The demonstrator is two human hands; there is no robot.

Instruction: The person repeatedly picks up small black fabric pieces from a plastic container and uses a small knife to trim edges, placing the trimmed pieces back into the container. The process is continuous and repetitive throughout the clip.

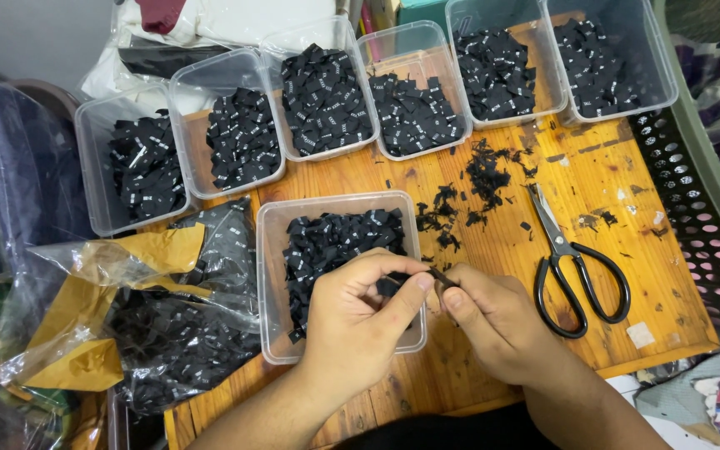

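Observation:
My left hand and my right hand meet over the near right corner of a clear plastic tub filled with small black fabric labels. Both pinch one small black label between thumb and fingertips. Black-handled scissors lie on the wooden table just right of my right hand, untouched.
Several more clear tubs of black labels line the far edge of the table. Black scraps lie loose on the wood. A crumpled plastic bag with labels and brown paper sits at left. A perforated basket stands at right.

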